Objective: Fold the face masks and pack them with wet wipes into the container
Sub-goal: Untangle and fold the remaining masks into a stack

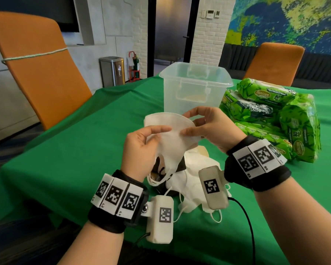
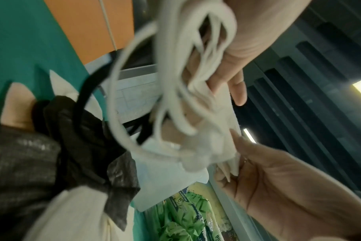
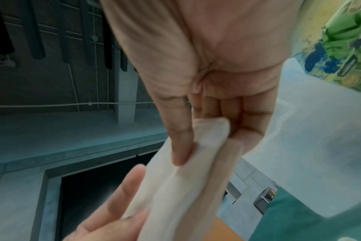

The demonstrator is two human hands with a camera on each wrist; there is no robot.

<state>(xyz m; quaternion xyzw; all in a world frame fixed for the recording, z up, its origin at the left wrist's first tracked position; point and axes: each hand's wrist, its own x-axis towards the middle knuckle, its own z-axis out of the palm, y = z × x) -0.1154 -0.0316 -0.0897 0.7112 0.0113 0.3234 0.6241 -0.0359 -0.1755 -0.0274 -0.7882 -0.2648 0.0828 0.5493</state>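
Both hands (image 1: 141,148) (image 1: 208,127) hold one mask (image 1: 172,134) (one container (image 1: 195,87) behind).

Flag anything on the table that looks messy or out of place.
The spare face masks lie in a loose, unfolded heap below the hands, ear loops trailing. The wet wipe packs are piled unevenly beside the container. No damage or spills show.

1. Bare forearms, no sleeves.
2. Black wristbands (image 1: 120,203) on both wrists carry white blocks printed with black square codes.
3. A white camera pod (image 1: 161,219) hangs beside each band, trailing a black cable (image 1: 246,217).
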